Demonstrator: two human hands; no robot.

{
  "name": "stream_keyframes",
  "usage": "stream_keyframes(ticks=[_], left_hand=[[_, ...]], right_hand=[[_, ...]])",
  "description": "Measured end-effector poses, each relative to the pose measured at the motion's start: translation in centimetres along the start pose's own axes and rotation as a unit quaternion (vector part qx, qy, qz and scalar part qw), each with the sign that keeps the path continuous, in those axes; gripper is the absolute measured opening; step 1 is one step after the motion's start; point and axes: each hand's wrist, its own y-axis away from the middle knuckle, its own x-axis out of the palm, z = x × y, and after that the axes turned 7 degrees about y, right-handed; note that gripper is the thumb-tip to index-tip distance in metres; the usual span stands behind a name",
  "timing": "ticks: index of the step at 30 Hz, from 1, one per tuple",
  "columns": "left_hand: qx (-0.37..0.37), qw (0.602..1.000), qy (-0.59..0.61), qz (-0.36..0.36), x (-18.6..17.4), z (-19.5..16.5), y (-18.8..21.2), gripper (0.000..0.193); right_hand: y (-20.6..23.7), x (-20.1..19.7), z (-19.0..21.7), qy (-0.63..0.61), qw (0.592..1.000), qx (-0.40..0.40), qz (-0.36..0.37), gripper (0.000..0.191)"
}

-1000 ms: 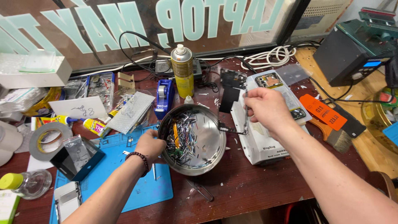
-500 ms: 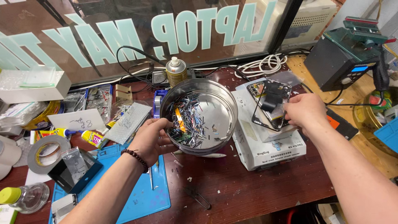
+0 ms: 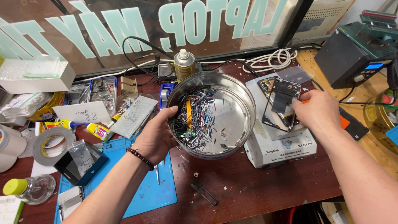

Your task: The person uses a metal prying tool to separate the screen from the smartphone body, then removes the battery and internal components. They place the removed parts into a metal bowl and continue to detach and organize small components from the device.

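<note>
Tin (image 3: 232, 89) lifted off bench, tilted, gripped by left hand (image 3: 156, 136); phone (image 3: 278, 103) now laid on box (image 3: 286, 147), pinched by right hand (image 3: 317, 110).

Round metal tin (image 3: 238, 108) of small parts, tilted; opened phone (image 3: 278, 103) flat on white box (image 3: 282, 145)

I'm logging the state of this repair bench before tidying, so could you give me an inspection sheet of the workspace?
Surface: dark wooden bench with a blue mat at left.
Job's things: round metal tin of small mixed parts; opened phone on a white box.
Clutter: spray can, tape roll, glue tube, tweezers, small bottle.
Grippers: left hand grips the tin's rim; right hand touches the phone.
Cables: white coil, black leads.
Surroundings: lettered glass pane, black bench unit.
</note>
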Motion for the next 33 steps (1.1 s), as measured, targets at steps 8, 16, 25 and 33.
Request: stream_keyframes(ticks=[8,16,25,33], left_hand=[[-0.021,0.999,0.007,-0.028,-0.6,0.2,0.1,0.052],[-0.007,0.998,0.055,0.027,-1.0,0.5,-0.1,0.049],[-0.002,0.999,0.041,0.008,-2.9,-1.0,-0.6,0.046],[-0.014,0.999,0.048,-0.018,-3.1,-1.0,-0.6,0.045]], right_hand=[[5.5,-3.5,9.2,-0.177,0.926,-0.292,-0.161,0.011],[12.8,-0.3,19.9,0.009,0.848,-0.528,0.057,0.066],[10.4,-3.1,19.8,0.061,0.868,-0.421,0.255,0.050],[10.8,-2.5,20.2,-0.021,0.941,-0.280,0.189,0.027]])
